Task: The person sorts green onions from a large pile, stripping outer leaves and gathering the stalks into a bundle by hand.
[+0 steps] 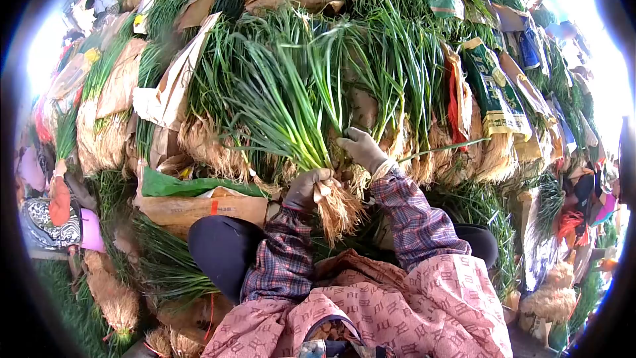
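My gloved left hand (310, 189) is wrapped round the base of a bunch of green onions (291, 116). Their long leaves fan up and to the left, while tangled tan roots (339, 213) hang below the fist. Just above and to the right, my gloved right hand (364, 149) has its fingers closed at the bunch's right edge, pinching what looks like a green onion stalk. A single thin green stalk (444, 150) sticks out to the right beyond that wrist; whether it is held is hidden.
Rows of rooted green onion bunches (397, 59) stand in front, with brown paper sheets (175, 86) and a green printed bag (493, 89) between them. A cardboard piece (199, 211) lies left of my knee (225, 252). Another person's gloved hand (59, 199) shows at far left.
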`<state>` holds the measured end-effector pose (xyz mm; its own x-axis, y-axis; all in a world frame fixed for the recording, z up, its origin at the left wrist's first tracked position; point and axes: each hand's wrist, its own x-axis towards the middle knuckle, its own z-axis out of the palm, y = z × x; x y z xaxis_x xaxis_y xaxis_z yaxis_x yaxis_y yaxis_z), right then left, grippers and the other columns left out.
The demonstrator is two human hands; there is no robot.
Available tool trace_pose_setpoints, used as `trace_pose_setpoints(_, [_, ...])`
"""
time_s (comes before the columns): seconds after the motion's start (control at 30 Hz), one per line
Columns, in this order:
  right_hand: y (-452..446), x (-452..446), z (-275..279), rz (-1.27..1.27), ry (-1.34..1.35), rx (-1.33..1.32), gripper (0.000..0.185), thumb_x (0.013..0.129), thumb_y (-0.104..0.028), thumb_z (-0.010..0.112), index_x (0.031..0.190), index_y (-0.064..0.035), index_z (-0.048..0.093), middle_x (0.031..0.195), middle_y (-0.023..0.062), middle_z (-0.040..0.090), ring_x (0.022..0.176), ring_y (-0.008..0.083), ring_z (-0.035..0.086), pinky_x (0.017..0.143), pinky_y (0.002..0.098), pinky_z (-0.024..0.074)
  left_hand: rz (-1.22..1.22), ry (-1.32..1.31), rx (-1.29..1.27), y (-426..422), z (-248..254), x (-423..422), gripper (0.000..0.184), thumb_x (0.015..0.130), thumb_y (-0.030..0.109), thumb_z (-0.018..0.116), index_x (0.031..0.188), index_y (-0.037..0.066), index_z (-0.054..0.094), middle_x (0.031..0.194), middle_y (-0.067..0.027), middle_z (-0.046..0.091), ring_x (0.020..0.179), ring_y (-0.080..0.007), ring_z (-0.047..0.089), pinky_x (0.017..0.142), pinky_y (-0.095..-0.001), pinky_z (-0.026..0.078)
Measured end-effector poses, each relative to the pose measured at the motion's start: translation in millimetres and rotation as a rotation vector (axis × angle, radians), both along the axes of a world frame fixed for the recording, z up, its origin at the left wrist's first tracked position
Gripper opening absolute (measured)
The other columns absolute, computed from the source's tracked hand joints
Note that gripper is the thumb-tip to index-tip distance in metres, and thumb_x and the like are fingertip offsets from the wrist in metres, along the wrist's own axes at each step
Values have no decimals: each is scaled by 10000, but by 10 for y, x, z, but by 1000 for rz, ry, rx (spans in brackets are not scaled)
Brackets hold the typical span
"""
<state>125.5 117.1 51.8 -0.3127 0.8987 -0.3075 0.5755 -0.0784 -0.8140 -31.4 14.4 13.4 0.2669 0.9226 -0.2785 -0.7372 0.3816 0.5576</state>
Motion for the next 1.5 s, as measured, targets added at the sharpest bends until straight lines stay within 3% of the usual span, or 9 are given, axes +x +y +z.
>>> trace_pose_setpoints(0.17, [-44, -204, 295, 189, -727, 267, 367, 810, -353, 607, 986, -31, 618, 754, 139, 670, 691, 263, 665, 608, 355, 526, -129, 520, -12, -63, -126, -5, 181, 831, 131, 552, 871, -18, 645, 709, -84, 640, 600, -146, 600, 543, -256, 469])
trace_pose_setpoints(0.37, [180, -356, 100, 391, -890, 359, 258, 846, -271, 524, 884, -81, 694, 852, 146, 683, 827, 266, 670, 692, 366, 530, -29, 633, 148, -39, -458, 74, 194, 846, 133, 513, 878, 25, 672, 724, -88, 642, 568, -151, 583, 520, -254, 453])
trace_pose_setpoints(0.53, [423, 389, -280, -167, 1197, -534, 162, 908, -227, 450, 873, -105, 550, 623, 38, 546, 539, 120, 514, 592, 258, 481, -45, 254, 42, -39, -516, -5, 203, 833, 122, 519, 805, -49, 623, 764, -135, 630, 626, -173, 586, 613, -293, 478])
trace_pose_setpoints(0.73, [-485, 132, -539, 113, 33, 110, 312, 949, -269, 416, 1020, -23, 594, 908, 109, 642, 886, 218, 613, 789, 292, 489, -157, 232, -203, -14, -115, -19, 184, 791, 150, 561, 828, -29, 587, 630, -79, 582, 473, -115, 499, 435, -233, 398])
trace_pose_setpoints(0.93, [-814, 473, -224, 17, 68, -7, 269, 934, -208, 469, 978, 11, 618, 728, 100, 610, 655, 165, 555, 609, 291, 447, -204, 375, 29, -40, 124, -100, 236, 778, 154, 577, 903, -45, 594, 609, -49, 560, 504, -140, 537, 470, -268, 457])
trace_pose_setpoints(1.03, [-1083, 1086, -1071, 1136, -983, 493, 277, 895, -224, 491, 1082, -70, 626, 983, 42, 641, 873, 175, 599, 738, 322, 493, -109, -33, 115, 31, 175, -228, 516, 755, 131, 603, 1212, -74, 476, 899, -147, 613, 668, -181, 602, 567, -278, 532])
trace_pose_setpoints(1.2, [-611, 904, -100, 360, -583, -667, 250, 897, -150, 535, 1114, -50, 609, 997, 142, 643, 720, 187, 618, 573, 270, 526, -92, -114, 272, 188, 151, 28, 482, 755, 136, 613, 1190, -42, 504, 898, -122, 608, 796, -220, 620, 669, -332, 536])
trace_pose_setpoints(1.33, [268, 644, 451, -107, -741, 133, 666, 910, -574, 349, 881, 9, 670, 681, 169, 639, 698, 312, 655, 618, 392, 521, -56, 157, 167, 121, -84, 223, 221, 870, 133, 456, 949, -36, 574, 922, -135, 605, 804, -238, 613, 746, -348, 507])
trace_pose_setpoints(1.5, [320, 330, 569, -327, -147, -163, 424, 873, -318, 575, 1144, 8, 594, 1071, 161, 642, 960, 254, 627, 861, 327, 482, -90, 38, 171, 273, -342, 190, 177, 868, 103, 461, 819, -48, 540, 814, -128, 568, 676, -147, 543, 558, -220, 435])
